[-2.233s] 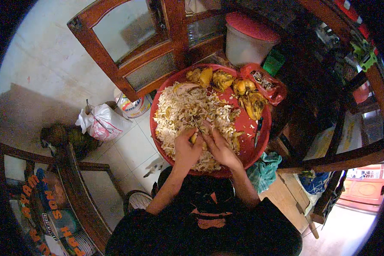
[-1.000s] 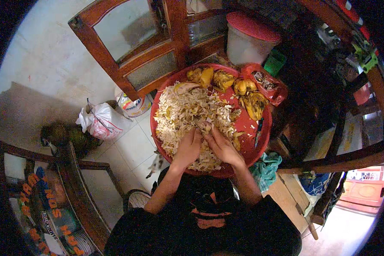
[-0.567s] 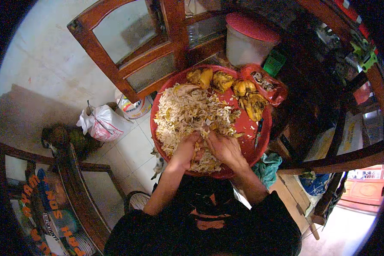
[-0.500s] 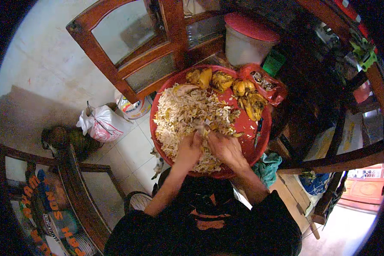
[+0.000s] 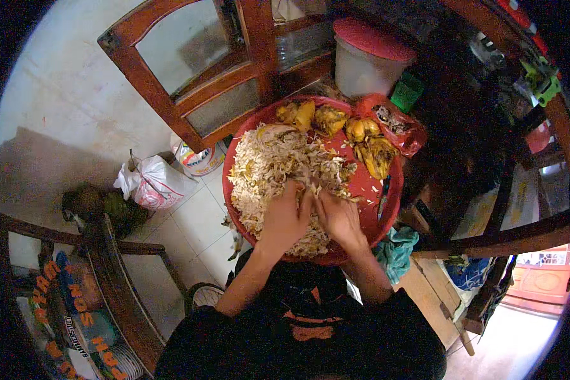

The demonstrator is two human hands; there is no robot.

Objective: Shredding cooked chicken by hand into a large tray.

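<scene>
A heap of pale shredded chicken [image 5: 256, 171] covers the left and middle of a round red tray [image 5: 367, 212]. Over its near part, my left hand [image 5: 286, 212] and my right hand [image 5: 339, 216] meet with fingertips pinched together on a small piece of chicken [image 5: 309, 185]. Both hands look closed on this piece, which the fingers partly hide. Yellow cooked chicken pieces [image 5: 377, 158] lie along the tray's far and right rim. A knife [image 5: 384, 196] rests inside the right edge, apart from my right hand.
An open red plastic bag [image 5: 411, 136] overlaps the tray's far right rim. Beyond it stand a white bucket with a red lid [image 5: 367, 66] and a green container [image 5: 406, 92]. A teal cloth [image 5: 398, 250] lies at near right; a white bag [image 5: 155, 183] is on the left.
My left hand has shifted slightly up and right, closer to my right hand. My right hand has turned a little, and both pinch closer together over the heap.
</scene>
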